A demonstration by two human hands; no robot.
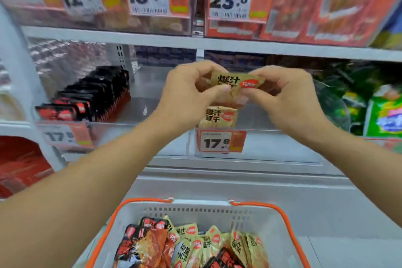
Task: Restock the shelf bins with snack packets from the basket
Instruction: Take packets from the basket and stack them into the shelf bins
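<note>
Head view: we hold one tan snack packet [236, 81] up before the clear shelf bin [256, 124], directly above the basket [208, 213]. Left hand [187, 95] pinches the packet's left edge, right hand [282, 95] its right edge; fingers of both are clenched on it. One like packet [219, 117] stands inside the bin, just below the held one. More lie in the basket. We judge the packet light, soft, slippery film; edge seams give the surest hold.

Head camera looks forward and down, close to shelf bins [256, 146].
</note>
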